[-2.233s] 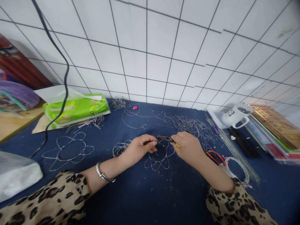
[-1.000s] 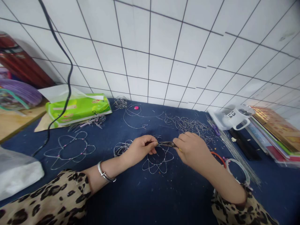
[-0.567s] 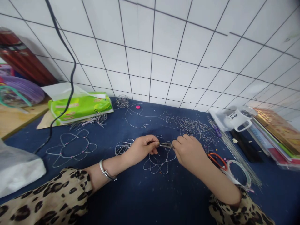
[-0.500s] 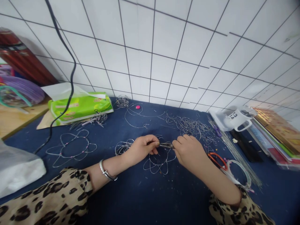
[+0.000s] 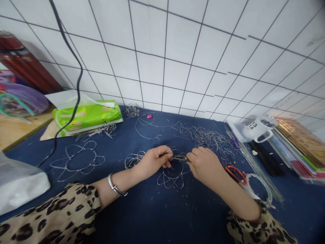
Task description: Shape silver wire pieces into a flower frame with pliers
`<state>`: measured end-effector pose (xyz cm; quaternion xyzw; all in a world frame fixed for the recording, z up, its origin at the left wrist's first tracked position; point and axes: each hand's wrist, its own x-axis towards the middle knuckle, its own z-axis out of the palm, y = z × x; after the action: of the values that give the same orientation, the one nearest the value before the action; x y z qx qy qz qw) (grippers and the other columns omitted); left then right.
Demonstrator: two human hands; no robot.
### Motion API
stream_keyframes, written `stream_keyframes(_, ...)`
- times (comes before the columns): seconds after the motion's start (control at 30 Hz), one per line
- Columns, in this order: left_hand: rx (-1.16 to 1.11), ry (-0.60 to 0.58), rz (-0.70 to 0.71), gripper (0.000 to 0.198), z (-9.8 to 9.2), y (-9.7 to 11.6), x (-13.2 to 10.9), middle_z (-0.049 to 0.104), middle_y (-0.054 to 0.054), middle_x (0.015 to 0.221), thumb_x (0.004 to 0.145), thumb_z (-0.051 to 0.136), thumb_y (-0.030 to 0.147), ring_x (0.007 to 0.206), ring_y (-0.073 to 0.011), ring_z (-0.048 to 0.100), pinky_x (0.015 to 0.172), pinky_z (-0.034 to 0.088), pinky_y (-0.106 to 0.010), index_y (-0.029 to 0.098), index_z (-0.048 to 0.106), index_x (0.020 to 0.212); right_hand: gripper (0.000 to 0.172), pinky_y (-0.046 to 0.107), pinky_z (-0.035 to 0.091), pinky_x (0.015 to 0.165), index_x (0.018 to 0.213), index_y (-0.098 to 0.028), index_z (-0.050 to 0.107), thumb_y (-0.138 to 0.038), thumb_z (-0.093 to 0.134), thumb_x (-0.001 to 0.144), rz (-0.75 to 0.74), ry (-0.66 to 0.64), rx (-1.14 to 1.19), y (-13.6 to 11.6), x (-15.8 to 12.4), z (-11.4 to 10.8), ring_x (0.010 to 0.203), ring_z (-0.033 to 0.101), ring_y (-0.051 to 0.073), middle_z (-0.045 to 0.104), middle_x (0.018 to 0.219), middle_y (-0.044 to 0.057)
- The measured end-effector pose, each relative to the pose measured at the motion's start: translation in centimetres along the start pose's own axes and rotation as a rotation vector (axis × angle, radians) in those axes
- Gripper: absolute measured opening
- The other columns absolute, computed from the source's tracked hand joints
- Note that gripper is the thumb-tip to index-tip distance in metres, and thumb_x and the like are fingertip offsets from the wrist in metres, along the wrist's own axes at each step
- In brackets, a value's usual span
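Note:
My left hand (image 5: pixel 158 158) is closed in a pinch on a flower-shaped wire piece (image 5: pixel 170 183), whose looped petals hang below the fingers. Pliers (image 5: pixel 180 158) lie in the closed grip of my right hand (image 5: pixel 204 164), their jaws pointing left and meeting the wire at my left fingertips. The exact bite of the jaws is too small to make out. A larger wire flower with pink beads (image 5: pixel 80 160) lies flat to the left. Beside my left wrist is a coil of wire (image 5: pixel 133 159), partly hidden by the forearm.
Loose wire scraps (image 5: pixel 212 137) are heaped behind my right hand. Orange-handled scissors (image 5: pixel 236 174), a clear ring (image 5: pixel 261 186), straight wires (image 5: pixel 264 179) and a white mug (image 5: pixel 260 128) stand or lie at right. A green tissue pack (image 5: pixel 88 117) and a black cable (image 5: pixel 76 57) are at left.
The hanging wire flower has shifted slightly to the right and turned a little under my left fingers. Both hands and the pliers stay almost where they were.

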<state>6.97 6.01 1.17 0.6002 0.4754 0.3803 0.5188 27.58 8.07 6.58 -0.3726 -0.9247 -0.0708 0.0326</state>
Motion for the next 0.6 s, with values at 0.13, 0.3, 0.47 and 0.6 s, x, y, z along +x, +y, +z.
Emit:
stream_keyframes(0.13,0.004,0.006,0.005,0.015,-0.02,-0.03,0.02,0.06,0.001,0.067,0.086,0.044,0.027,0.062,-0.0111,0.061,0.059,0.049,-0.024,0.017,0.054,0.084,0.011,0.031,0.027,0.067,0.078,-0.018,0.056,-0.021,0.046,0.082,0.006,-0.019,0.021,-0.07,-0.04,0.01,0.075,0.045,0.017,0.055,0.076,0.003)
stream_keyframes(0.3,0.003,0.003,0.02,0.013,-0.01,-0.01,0.0,0.06,0.001,0.067,0.086,0.044,0.025,0.062,-0.0103,0.06,0.059,0.049,-0.023,0.017,0.054,0.084,0.01,0.03,0.028,0.067,0.078,-0.018,0.057,-0.023,0.049,0.082,0.013,-0.023,0.043,-0.09,-0.09,0.12,0.075,0.046,0.017,0.055,0.076,0.003)
stream_keyframes(0.47,-0.004,-0.007,0.038,0.012,-0.04,-0.13,-0.01,0.06,0.001,0.07,0.086,0.043,0.023,0.064,-0.0102,0.061,0.059,0.049,-0.023,0.017,0.053,0.084,0.01,0.029,0.029,0.066,0.078,-0.019,0.057,-0.025,0.049,0.082,0.022,-0.039,0.054,-0.02,-0.07,0.27,0.074,0.046,0.016,0.056,0.076,0.002)
stream_keyframes(0.6,0.0,-0.008,0.039,0.012,-0.06,-0.13,0.01,0.06,0.001,0.07,0.086,0.043,0.023,0.063,-0.0103,0.061,0.06,0.049,-0.023,0.017,0.053,0.083,0.01,0.028,0.03,0.066,0.078,-0.019,0.057,-0.025,0.049,0.082,0.022,-0.043,0.06,-0.04,-0.05,0.35,0.074,0.047,0.016,0.056,0.076,0.002)
